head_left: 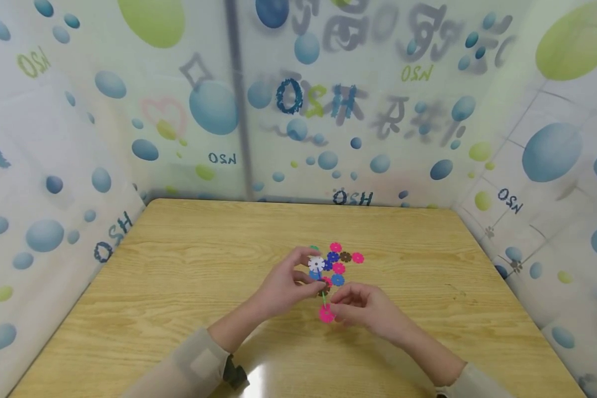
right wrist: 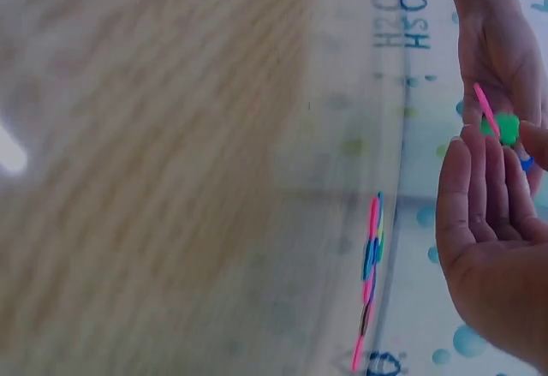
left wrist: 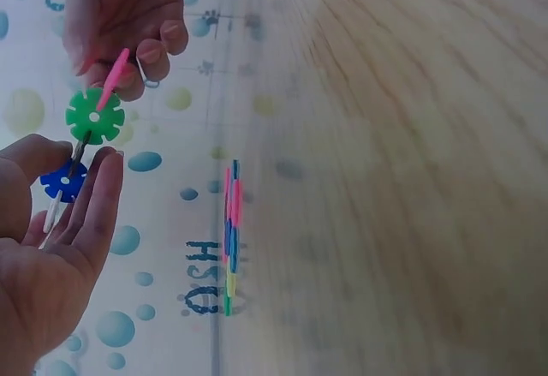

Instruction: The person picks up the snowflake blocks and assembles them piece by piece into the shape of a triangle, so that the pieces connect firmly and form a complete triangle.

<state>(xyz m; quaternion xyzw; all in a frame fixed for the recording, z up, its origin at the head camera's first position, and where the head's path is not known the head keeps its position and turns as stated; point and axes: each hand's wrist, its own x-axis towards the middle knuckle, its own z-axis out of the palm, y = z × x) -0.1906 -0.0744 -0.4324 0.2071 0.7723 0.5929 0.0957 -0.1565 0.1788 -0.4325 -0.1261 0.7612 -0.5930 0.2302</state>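
In front of me a short chain of notched plastic discs is held up over the table (head_left: 204,265), between the person's two hands. The blue disc (left wrist: 56,183) sits in the grip of the left hand (head_left: 291,284), whose thumb and fingers close in on it from either side. On one side of that grip stands the white disc (head_left: 316,264), toward the fingertips; on the other come the brown disc (head_left: 323,290), the green disc (left wrist: 95,116) and, at the chain's near end, the pink disc (head_left: 326,313). The right hand (head_left: 370,312) has the pink disc lightly between thumb and bent fingers, the gap between them narrow.

Just beyond the left fingertips a flat cluster of joined discs (head_left: 338,268), in pink, blue, brown and green, lies on the wood. Back from both grips, pale sleeves (head_left: 191,359) cover the forearms. Farther out, past the table's edges, sheeting (head_left: 144,72) printed with blue and green ovals and mirrored "H2O" lettering hangs around three sides.
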